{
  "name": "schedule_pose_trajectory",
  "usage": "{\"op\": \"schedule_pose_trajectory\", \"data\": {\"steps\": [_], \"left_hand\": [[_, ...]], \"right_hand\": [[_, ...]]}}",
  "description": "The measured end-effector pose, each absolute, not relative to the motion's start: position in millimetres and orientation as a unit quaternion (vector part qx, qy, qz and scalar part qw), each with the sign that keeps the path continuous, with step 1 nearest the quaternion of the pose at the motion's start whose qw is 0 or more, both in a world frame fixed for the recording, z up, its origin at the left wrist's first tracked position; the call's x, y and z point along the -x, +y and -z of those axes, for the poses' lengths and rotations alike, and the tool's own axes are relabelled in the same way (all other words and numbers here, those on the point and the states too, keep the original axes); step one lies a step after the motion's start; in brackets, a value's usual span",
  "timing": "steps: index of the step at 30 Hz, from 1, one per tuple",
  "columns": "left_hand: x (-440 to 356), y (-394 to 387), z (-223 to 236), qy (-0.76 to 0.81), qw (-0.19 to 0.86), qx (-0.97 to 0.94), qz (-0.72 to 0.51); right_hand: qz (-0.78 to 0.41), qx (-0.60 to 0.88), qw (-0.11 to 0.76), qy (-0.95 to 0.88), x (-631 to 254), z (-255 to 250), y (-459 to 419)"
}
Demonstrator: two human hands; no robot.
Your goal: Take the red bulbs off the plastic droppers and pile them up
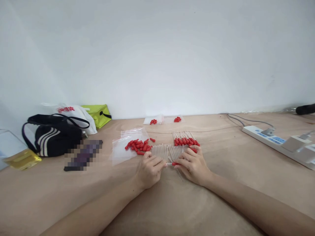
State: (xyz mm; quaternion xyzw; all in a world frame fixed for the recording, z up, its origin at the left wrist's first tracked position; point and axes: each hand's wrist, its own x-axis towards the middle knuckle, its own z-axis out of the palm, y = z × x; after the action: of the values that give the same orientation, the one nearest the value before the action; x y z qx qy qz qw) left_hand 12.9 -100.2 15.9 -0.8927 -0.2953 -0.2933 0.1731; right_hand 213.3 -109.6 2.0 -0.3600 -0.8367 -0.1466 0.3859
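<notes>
My left hand [152, 168] is closed, pinching a clear glass dropper tube [169, 164] that points to the right. Facing it, my right hand [194, 165] pinches a red rubber bulb [175, 164] at that tube's right end; how far the bulb sits over the glass cannot be made out. Another red bulb [193, 149] shows at the right hand's upper fingers. Just beyond both hands lie bare glass tubes [159, 151] side by side. A row of droppers with red bulbs fitted [187, 141] lies behind the right hand. Loose red bulbs [137, 145] are heaped beyond the left hand.
Clear plastic bags [120, 150] lie under and beside the heap. Two small bags with red bulbs [153, 121] rest near the wall. A black bag [57, 136] and a lime-green box bag [98, 114] stand left. A white power strip [278, 144] with cables lies right.
</notes>
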Motion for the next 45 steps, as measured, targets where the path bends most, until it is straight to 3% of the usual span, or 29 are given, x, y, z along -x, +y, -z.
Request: {"op": "schedule_pose_trajectory", "data": {"steps": [17, 20, 26, 38, 45], "left_hand": [[4.5, -92.8, -8.7, -0.279, 0.143, 0.867, 0.386], [21.6, -82.8, -8.3, -0.366, 0.13, 0.829, 0.402], [24.0, -66.8, -1.3, -0.393, 0.094, 0.821, 0.403], [14.7, -63.7, 2.0, -0.384, 0.048, 0.85, 0.357], [8.3, -73.7, -1.5, -0.413, 0.012, 0.851, 0.325]], "right_hand": [[0.215, 0.345, 0.389, -0.827, -247.9, -6.6, -104.4], [0.18, 0.468, 0.452, -0.738, -269.3, -3.4, -93.5], [0.02, 0.474, 0.503, -0.722, -268.5, 8.1, -76.8], [0.107, 0.549, 0.315, -0.767, -271.8, 1.2, -85.6], [0.066, 0.485, 0.316, -0.813, -267.2, -8.8, -95.1]]}}
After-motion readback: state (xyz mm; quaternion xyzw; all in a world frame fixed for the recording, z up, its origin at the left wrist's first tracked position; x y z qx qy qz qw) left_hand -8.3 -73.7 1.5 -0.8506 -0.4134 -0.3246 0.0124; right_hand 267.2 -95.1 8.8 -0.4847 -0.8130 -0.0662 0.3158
